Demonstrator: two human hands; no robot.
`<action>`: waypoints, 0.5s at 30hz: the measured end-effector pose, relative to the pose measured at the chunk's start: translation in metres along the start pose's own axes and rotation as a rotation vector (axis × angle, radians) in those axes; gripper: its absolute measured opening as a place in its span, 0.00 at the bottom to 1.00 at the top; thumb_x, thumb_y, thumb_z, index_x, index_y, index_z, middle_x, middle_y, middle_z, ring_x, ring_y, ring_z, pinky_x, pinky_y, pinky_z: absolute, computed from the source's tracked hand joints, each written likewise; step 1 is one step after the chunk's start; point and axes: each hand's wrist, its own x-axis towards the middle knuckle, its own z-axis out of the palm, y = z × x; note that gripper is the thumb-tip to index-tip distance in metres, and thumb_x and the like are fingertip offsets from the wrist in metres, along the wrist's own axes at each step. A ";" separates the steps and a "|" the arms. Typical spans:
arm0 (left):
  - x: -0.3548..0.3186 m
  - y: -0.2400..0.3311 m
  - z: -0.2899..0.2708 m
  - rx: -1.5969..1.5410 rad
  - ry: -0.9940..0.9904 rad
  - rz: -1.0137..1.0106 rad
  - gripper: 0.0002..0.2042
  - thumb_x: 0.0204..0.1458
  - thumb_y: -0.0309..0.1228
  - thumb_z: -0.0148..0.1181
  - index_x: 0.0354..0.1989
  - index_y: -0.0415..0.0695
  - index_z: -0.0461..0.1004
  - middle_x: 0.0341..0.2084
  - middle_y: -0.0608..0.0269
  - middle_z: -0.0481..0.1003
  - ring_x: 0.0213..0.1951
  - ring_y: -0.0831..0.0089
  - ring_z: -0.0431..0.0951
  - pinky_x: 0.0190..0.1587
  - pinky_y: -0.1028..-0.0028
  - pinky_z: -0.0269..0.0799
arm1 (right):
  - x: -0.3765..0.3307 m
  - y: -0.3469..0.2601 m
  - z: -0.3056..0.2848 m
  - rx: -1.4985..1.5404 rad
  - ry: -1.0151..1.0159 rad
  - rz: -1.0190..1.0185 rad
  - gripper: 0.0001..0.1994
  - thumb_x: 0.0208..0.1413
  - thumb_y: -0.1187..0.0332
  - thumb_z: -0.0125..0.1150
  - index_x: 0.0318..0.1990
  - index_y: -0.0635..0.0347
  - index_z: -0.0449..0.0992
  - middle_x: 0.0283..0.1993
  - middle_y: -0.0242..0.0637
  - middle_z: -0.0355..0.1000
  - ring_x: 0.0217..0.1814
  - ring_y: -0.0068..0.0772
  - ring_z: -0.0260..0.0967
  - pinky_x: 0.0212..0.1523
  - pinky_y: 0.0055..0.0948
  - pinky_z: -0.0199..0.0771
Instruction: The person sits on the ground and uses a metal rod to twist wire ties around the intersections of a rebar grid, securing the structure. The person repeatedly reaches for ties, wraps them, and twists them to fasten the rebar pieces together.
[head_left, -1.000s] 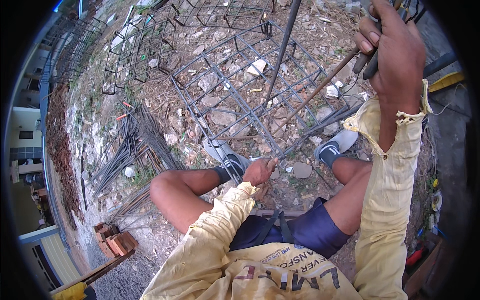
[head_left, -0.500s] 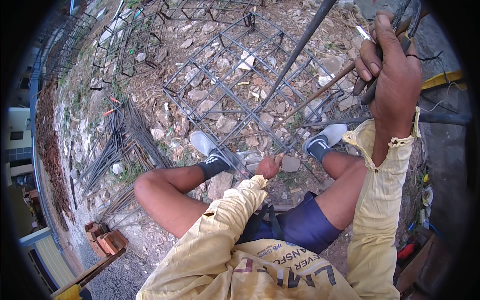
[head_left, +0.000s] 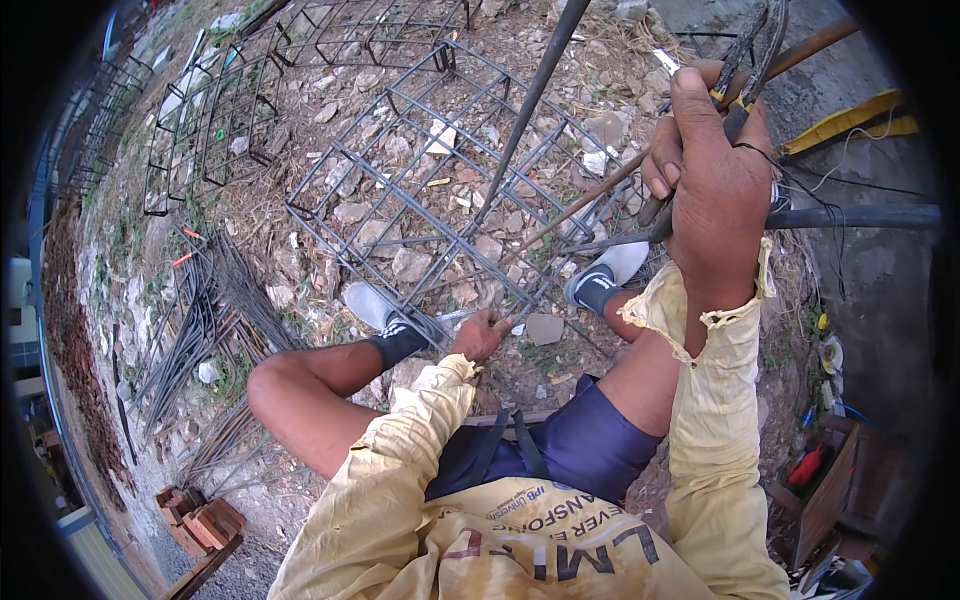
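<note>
Stony ground underfoot; rebar cage (head_left: 440,190) mostly tied; my left hand (head_left: 480,335) pinches low cage bar, right hand (head_left: 715,170) clenched round pincers (head_left: 752,45), joints beyond fingers left

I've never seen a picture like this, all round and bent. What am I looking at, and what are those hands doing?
This is one view, from a wide camera worn on a person's head, looking down; that is why straight edges curve. No machine here, only a person seated over stony ground, knees apart, in yellow sleeves.

The right hand is raised close to the camera, its fingers closed around a dark tool with two slim handles. The left hand reaches down between the feet and grips the near edge of a rebar cage, a long frame of steel bars lying on the ground.

More cages lie farther off, loose bars lie to the left, and some bricks sit at lower left.
</note>
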 end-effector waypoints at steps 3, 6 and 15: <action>-0.006 0.019 -0.044 -0.072 0.099 0.138 0.18 0.57 0.42 0.56 0.44 0.37 0.75 0.33 0.49 0.78 0.38 0.60 0.78 0.44 0.65 0.70 | 0.003 0.001 -0.005 -0.140 0.018 -0.036 0.11 0.61 0.65 0.56 0.42 0.62 0.65 0.23 0.29 0.65 0.20 0.18 0.61 0.23 0.23 0.63; -0.002 0.075 -0.083 -0.111 0.107 0.344 0.17 0.58 0.36 0.57 0.50 0.38 0.71 0.39 0.51 0.78 0.43 0.63 0.77 0.47 0.67 0.71 | -0.002 0.002 -0.002 -0.134 0.022 -0.041 0.09 0.62 0.65 0.55 0.44 0.59 0.66 0.20 0.25 0.60 0.16 0.14 0.53 0.17 0.19 0.55; 0.028 0.199 -0.097 0.080 -0.192 0.682 0.16 0.61 0.41 0.51 0.48 0.41 0.70 0.37 0.52 0.74 0.41 0.63 0.74 0.47 0.66 0.68 | 0.003 0.007 -0.014 -0.285 0.045 -0.245 0.13 0.56 0.70 0.56 0.44 0.67 0.62 0.35 0.47 0.75 0.36 0.42 0.76 0.35 0.34 0.74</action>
